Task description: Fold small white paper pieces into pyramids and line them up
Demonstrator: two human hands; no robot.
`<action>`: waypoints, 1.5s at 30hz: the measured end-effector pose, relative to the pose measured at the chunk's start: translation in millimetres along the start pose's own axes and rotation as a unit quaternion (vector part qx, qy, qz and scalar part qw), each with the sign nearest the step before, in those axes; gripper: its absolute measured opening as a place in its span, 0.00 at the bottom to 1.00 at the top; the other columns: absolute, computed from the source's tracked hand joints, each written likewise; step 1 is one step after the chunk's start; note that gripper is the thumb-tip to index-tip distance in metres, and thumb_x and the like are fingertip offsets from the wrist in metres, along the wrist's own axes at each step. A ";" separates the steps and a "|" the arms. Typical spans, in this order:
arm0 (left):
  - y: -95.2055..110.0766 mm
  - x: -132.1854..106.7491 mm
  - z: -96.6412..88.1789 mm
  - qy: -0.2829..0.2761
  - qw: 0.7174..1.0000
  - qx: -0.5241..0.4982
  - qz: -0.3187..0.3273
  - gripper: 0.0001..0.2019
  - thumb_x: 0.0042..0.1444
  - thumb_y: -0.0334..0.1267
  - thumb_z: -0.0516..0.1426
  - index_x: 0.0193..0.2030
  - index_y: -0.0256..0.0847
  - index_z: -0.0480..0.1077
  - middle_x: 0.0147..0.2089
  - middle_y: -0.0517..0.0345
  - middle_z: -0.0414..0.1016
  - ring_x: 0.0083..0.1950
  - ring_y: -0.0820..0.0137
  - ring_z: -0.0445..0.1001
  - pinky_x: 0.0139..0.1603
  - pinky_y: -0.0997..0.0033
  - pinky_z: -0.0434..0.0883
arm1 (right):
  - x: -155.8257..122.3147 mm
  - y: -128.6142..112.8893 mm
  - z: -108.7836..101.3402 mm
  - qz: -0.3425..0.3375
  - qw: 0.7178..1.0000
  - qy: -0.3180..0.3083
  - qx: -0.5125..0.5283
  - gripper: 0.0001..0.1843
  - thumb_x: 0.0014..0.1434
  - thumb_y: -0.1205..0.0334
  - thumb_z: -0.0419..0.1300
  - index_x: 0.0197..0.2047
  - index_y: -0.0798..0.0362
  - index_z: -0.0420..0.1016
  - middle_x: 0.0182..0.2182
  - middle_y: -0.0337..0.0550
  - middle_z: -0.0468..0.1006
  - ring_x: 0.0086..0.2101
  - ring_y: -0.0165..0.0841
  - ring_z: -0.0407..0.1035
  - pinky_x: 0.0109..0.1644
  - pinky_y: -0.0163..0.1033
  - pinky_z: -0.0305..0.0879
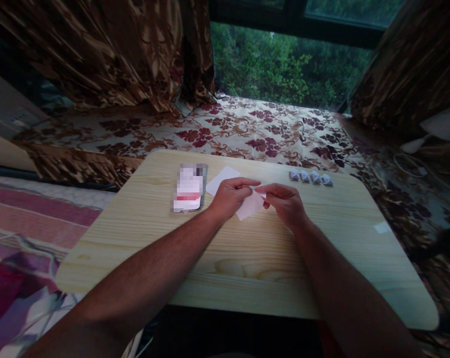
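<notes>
Over the middle of the table, my left hand [232, 197] and my right hand [284, 203] come together at a white sheet of paper [250, 207]. The right thumb and fingers pinch its far right corner, where a small flap stands up. My left index finger points across toward the right fingertips, while the left thumb and curled fingers close on the paper's left side. Another sheet of paper [221, 180] lies flat just beyond my left hand. At the back right, several small folded paper pieces [310, 177] sit in a row.
A phone [188, 189] with a blurred screen lies left of the papers on the wooden table [217, 278]. A pale patch [382, 227] marks the table's right side. Behind stand a flower-patterned ledge [262, 129], curtains [142, 54] and a window; a striped bed cover [34, 209] is at left.
</notes>
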State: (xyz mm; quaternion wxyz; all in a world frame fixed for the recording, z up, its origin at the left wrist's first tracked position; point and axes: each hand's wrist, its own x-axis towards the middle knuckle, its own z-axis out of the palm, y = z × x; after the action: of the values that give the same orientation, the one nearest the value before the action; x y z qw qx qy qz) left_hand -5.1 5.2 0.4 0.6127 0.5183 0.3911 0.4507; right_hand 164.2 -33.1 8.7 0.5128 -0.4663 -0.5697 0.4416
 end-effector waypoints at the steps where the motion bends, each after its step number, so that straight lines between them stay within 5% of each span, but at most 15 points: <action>1: -0.5 0.2 0.3 0.002 1.000 -0.006 -0.002 0.15 0.44 0.31 0.60 0.40 0.39 0.82 0.27 0.59 0.77 0.24 0.75 0.67 0.25 0.75 0.60 | 0.1 0.3 -0.7 0.003 1.000 -0.002 0.005 0.09 0.51 0.63 0.62 0.34 0.53 0.83 0.21 0.37 0.77 0.22 0.27 0.67 0.27 0.35 0.63; 14: -0.3 -0.4 0.5 0.008 1.000 -0.006 -0.008 0.08 0.43 0.31 0.60 0.31 0.37 0.80 0.25 0.58 0.78 0.24 0.74 0.69 0.25 0.75 0.62 | 1.5 5.7 -4.9 0.005 0.999 -0.026 0.040 0.12 0.49 0.69 0.61 0.34 0.51 0.85 0.21 0.38 0.78 0.24 0.28 0.69 0.31 0.35 0.65; 24: 0.0 -1.0 -2.0 -0.054 0.998 -0.021 -0.009 0.09 0.44 0.37 0.67 0.32 0.36 0.77 0.27 0.59 0.78 0.23 0.76 0.70 0.26 0.75 0.63 | 0.9 5.0 -5.1 0.003 0.999 -0.031 0.030 0.11 0.47 0.70 0.59 0.29 0.52 0.83 0.22 0.38 0.77 0.24 0.28 0.67 0.29 0.34 0.63; 31: 0.8 -0.6 -1.1 -0.012 1.000 -0.019 0.000 0.12 0.45 0.38 0.66 0.38 0.37 0.79 0.30 0.56 0.80 0.27 0.73 0.73 0.28 0.74 0.66 | 0.9 2.2 -1.6 0.015 0.997 -0.005 0.078 0.13 0.54 0.63 0.60 0.44 0.51 0.75 0.20 0.32 0.75 0.21 0.28 0.69 0.26 0.34 0.66; 38: 0.7 0.2 -1.3 0.081 0.994 0.059 0.049 0.12 0.46 0.40 0.66 0.38 0.38 0.80 0.29 0.57 0.79 0.27 0.73 0.72 0.27 0.75 0.64 | 3.6 2.0 -0.3 0.035 0.999 0.013 0.037 0.13 0.52 0.54 0.66 0.29 0.53 0.70 0.22 0.37 0.77 0.22 0.29 0.72 0.26 0.34 0.68; 45: -0.6 -0.5 -0.1 0.026 0.997 0.051 0.052 0.14 0.46 0.39 0.67 0.40 0.38 0.77 0.29 0.59 0.77 0.27 0.75 0.71 0.28 0.76 0.64 | 3.5 6.6 -1.9 0.004 0.996 0.045 -0.073 0.08 0.52 0.60 0.64 0.26 0.54 0.72 0.20 0.36 0.74 0.21 0.27 0.67 0.25 0.33 0.61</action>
State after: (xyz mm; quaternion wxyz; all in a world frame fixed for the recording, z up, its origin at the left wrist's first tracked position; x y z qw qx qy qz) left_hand -5.2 4.7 -0.2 0.5511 0.5565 0.4019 0.4744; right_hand 166.4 -28.4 3.0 0.5011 -0.5240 -0.5749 0.3793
